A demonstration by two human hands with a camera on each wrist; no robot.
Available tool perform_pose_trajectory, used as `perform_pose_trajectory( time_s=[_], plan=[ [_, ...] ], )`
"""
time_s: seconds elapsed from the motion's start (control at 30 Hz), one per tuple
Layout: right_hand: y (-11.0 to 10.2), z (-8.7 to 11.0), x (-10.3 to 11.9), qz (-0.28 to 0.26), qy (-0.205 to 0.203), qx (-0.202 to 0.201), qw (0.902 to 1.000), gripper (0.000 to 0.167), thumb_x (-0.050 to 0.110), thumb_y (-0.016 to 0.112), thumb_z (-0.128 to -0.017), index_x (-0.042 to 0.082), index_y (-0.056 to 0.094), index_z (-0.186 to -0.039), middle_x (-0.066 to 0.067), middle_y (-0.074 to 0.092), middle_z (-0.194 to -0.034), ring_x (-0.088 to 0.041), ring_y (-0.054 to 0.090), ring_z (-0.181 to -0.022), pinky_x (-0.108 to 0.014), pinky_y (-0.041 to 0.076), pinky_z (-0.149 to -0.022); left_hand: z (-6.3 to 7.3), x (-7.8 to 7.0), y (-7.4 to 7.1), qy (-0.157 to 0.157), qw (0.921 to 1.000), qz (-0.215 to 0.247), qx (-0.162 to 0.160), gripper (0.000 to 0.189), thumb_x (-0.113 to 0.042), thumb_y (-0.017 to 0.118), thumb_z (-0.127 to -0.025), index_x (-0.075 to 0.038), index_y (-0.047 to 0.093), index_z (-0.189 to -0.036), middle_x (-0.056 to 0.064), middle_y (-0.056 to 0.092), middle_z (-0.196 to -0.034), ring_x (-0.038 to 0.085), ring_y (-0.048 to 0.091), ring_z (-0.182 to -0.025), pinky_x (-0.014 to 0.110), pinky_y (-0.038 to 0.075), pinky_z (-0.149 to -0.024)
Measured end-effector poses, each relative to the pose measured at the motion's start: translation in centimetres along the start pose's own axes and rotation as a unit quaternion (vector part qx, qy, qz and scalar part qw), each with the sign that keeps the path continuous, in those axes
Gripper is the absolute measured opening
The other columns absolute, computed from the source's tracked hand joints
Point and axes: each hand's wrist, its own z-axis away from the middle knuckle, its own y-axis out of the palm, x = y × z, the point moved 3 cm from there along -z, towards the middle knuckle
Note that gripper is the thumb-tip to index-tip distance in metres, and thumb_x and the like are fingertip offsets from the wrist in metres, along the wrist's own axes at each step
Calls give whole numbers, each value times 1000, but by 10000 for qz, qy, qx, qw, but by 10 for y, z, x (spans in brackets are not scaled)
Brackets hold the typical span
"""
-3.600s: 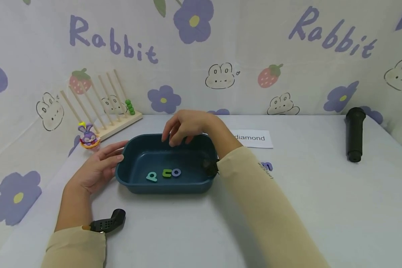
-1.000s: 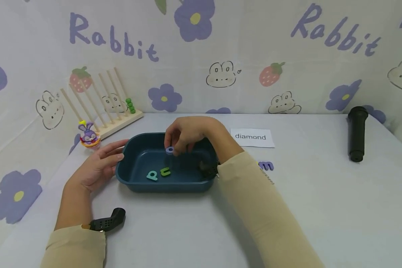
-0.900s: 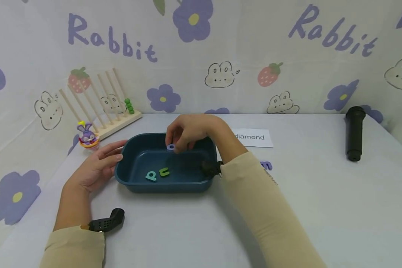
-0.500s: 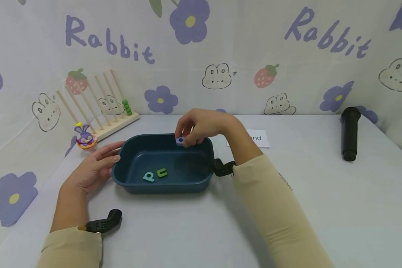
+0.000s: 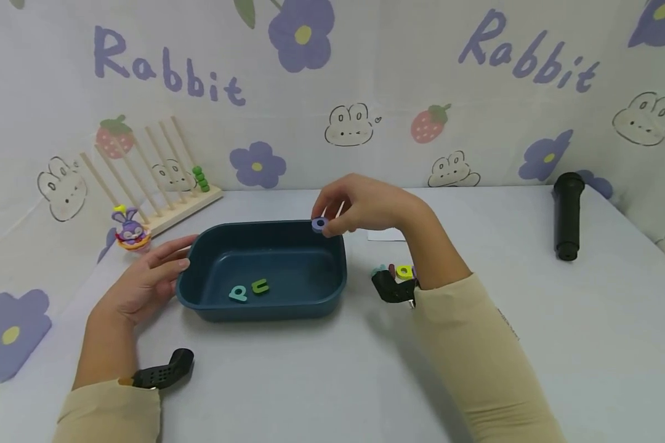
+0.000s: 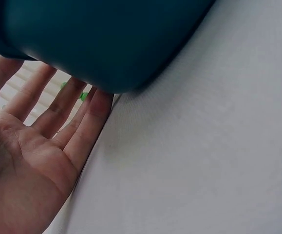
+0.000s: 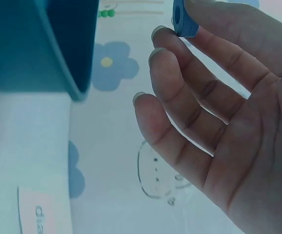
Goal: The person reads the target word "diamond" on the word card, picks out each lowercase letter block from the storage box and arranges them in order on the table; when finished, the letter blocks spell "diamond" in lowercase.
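In the head view a dark blue-green plastic tub (image 5: 277, 311) stands on the white table. My left hand (image 5: 144, 283) rests against its left end, and the left wrist view shows the fingers (image 6: 84, 139) fairly straight at the tub wall. My right hand (image 5: 360, 203) pinches a purple toy letter "o" (image 5: 319, 225) between thumb and fingers, over the tub's back right corner. In the right wrist view the letter "o" (image 7: 183, 19) is raised beside the tub, seen edge-on. A teal letter (image 5: 238, 293) and a green "u"-shaped letter (image 5: 260, 286) lie on the tub floor.
Right of the tub, a yellow letter (image 5: 404, 272) and others lie partly behind my wrist camera. A white word card (image 5: 385, 235) is mostly covered by my right hand. A wooden peg rack (image 5: 185, 209) and bunny figure (image 5: 131, 231) stand back left; a black cylinder (image 5: 568, 215) lies right.
My right hand picked the purple letter "o" from the tub floor and lifted it up and right to the back right rim. My left hand stays at the tub's left end.
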Motion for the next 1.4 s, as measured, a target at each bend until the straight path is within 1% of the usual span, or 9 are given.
perform_pose_trajectory(
  time_s=[0.17, 0.37, 0.5, 0.67, 0.77, 0.9, 1.13, 1.33, 1.4],
  plan=[
    [-8, 20, -10, -113, 167, -220, 9996, 25, 19, 74, -92, 18, 74, -117, -5, 72, -105, -25, 67, -96, -37, 58, -80, 0, -1, 1, 1, 10000, -63, 6, 49, -16, 58, -106, -20, 47, -154, -5, 53, -141, 6, 65, -115, 22, 58, -94],
    [-16, 46, -32, -246, 400, -422, 9980, 27, 20, 74, -92, 20, 73, -119, -5, 72, -106, -26, 68, -98, -39, 57, -85, -2, 1, 0, 43, 9999, 22, 119, 48, -14, 56, -107, -20, 47, -153, -4, 51, -143, 7, 66, -116, 23, 58, -94],
    [-21, 66, -47, -183, 594, -561, 9965, 27, 23, 75, -93, 22, 73, -120, -4, 73, -107, -22, 68, -99, -39, 55, -86, -2, 3, -1, 85, 9998, 65, 152, 46, -13, 55, -107, -20, 49, -152, -6, 56, -140, 7, 67, -115, 24, 58, -94],
    [-26, 90, -63, -169, 784, -691, 9944, 30, 25, 75, -93, 22, 73, -123, -5, 71, -112, -23, 68, -101, -39, 54, -87, -1, 4, -1, 136, 9997, 87, 163, 44, -13, 55, -107, -21, 51, -150, -9, 60, -137, 7, 68, -114, 24, 59, -93],
    [-28, 103, -73, -159, 995, -736, 9922, 31, 27, 75, -94, 23, 72, -124, -4, 70, -114, -25, 67, -102, -40, 54, -89, -1, 4, 0, 141, 9997, 97, 191, 44, -13, 55, -107, -21, 51, -150, -9, 60, -137, 7, 68, -114, 24, 59, -93],
    [-29, 120, -87, -150, 1271, -817, 9884, 29, 26, 75, -94, 24, 72, -123, -4, 71, -112, -26, 66, -102, -42, 53, -91, -2, 2, 0, 158, 9995, 61, 248, 45, -13, 54, -108, -21, 50, -151, -9, 58, -138, 7, 68, -114, 24, 59, -93],
    [-22, 135, -102, -365, 1379, -848, 9861, 32, 26, 76, -93, 21, 71, -124, -7, 70, -115, -26, 67, -102, -41, 53, -91, 2, 2, -4, 182, 9994, 112, 289, 42, -12, 52, -108, -24, 54, -148, -10, 60, -136, 7, 68, -114, 24, 59, -92],
    [-24, 141, -113, -260, 1617, -936, 9820, 35, 26, 76, -93, 21, 71, -127, -10, 68, -118, -30, 68, -100, -47, 54, -92, -1, 4, -2, 172, 9989, 307, 310, 42, -10, 52, -108, -23, 55, -148, -7, 59, -136, 8, 68, -112, 24, 59, -91],
    [-24, 144, -119, -240, 1697, -914, 9810, 35, 26, 76, -93, 20, 70, -127, -11, 67, -118, -29, 68, -100, -47, 55, -92, -2, 5, -1, 173, 9988, 326, 320, 43, -10, 52, -108, -22, 54, -149, -6, 58, -137, 8, 68, -112, 24, 59, -92]
  ],
)
